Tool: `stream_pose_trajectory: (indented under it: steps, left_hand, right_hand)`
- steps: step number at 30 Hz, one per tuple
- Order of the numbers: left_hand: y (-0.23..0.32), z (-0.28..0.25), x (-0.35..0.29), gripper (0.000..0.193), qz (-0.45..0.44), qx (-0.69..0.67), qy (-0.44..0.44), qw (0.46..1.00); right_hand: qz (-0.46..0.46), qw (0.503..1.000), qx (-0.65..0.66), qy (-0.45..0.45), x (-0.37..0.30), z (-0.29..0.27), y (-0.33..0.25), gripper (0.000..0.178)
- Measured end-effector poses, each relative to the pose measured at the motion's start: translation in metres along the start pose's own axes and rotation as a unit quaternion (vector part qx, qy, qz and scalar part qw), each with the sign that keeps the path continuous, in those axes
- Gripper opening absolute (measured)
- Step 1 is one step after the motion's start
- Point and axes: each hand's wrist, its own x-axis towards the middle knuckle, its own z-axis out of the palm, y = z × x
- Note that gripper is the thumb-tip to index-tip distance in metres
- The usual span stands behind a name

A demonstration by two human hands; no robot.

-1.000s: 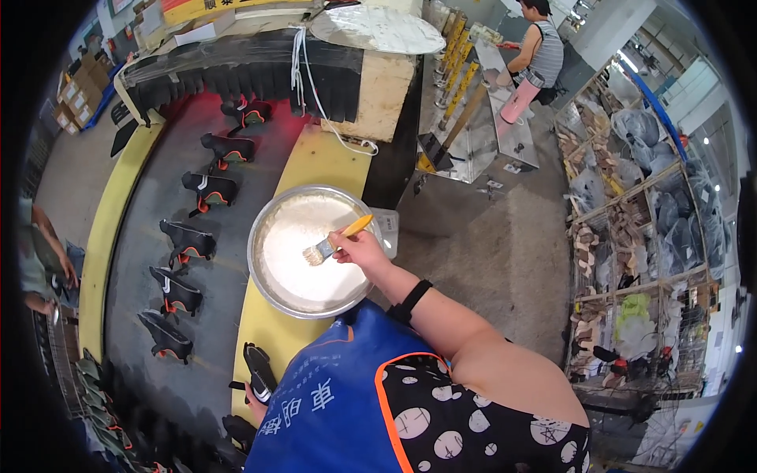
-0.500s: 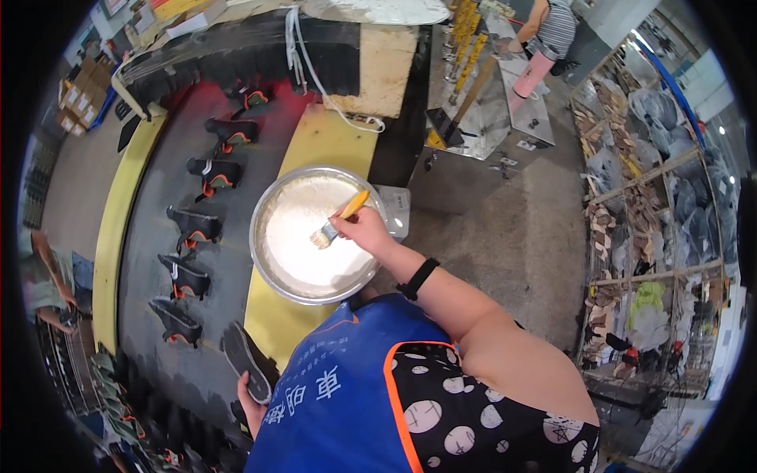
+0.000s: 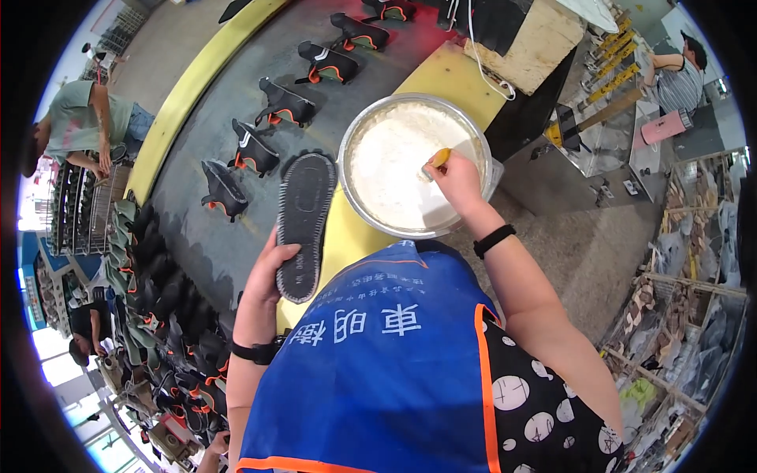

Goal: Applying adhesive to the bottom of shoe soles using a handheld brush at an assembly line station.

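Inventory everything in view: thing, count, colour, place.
Belt: 1, grey, upper left
Ledges: 2, yellow, flanking belt
Belt shoes: 6, black and orange, on belt
Bowl: 1, silver, over right ledge
Liquid: 1 bowlful, white
Held shoe: 1, black, left of bowl
Brush: 1, yellow, over bowl
Shoe pile: many, dark, lower left
Table: 1, silver, upper right
Bottle: 1, pink, on table
Shelving: 1, beige, right
People: 3+, mixed clothing, edges
Apron: 1, blue, centre
Wristbands: 2, black, wrists
Left hand: 1, bare, on held shoe
Right hand: 1, bare, on brush
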Motion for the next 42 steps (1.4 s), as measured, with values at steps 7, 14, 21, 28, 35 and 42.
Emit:
stream_pose_trajectory:
  steps: [7,14,21,28,35,42]
  left_hand:
    - [0.005,0.015,0.009,0.067,-0.059,0.018,-0.086,0.994]
    - [0.013,0.03,0.021,0.075,-0.099,0.095,-0.122,0.983]
    - [0.023,0.049,0.041,0.068,-0.142,0.158,-0.166,0.963]
    - [0.027,0.058,0.047,0.067,-0.175,0.189,-0.189,0.948]
    - [0.024,0.038,0.042,0.078,-0.171,0.147,-0.213,0.951]
    - [0.026,0.035,0.039,0.078,-0.175,0.1,-0.263,0.943]
  right_hand:
    - [-0.009,1.0,-0.018,-0.023,0.002,-0.001,-0.027,0.022]
    - [-0.022,0.996,-0.066,0.047,0.015,-0.021,-0.023,0.02]
    - [-0.255,0.952,0.17,0.0,-0.014,-0.061,-0.118,0.014]
    - [-0.408,0.904,0.087,-0.097,-0.01,-0.058,-0.127,0.013]
    - [-0.207,0.971,0.101,-0.056,-0.002,-0.058,-0.102,0.012]
    - [-0.238,0.938,0.23,-0.103,-0.004,-0.04,-0.122,0.01]
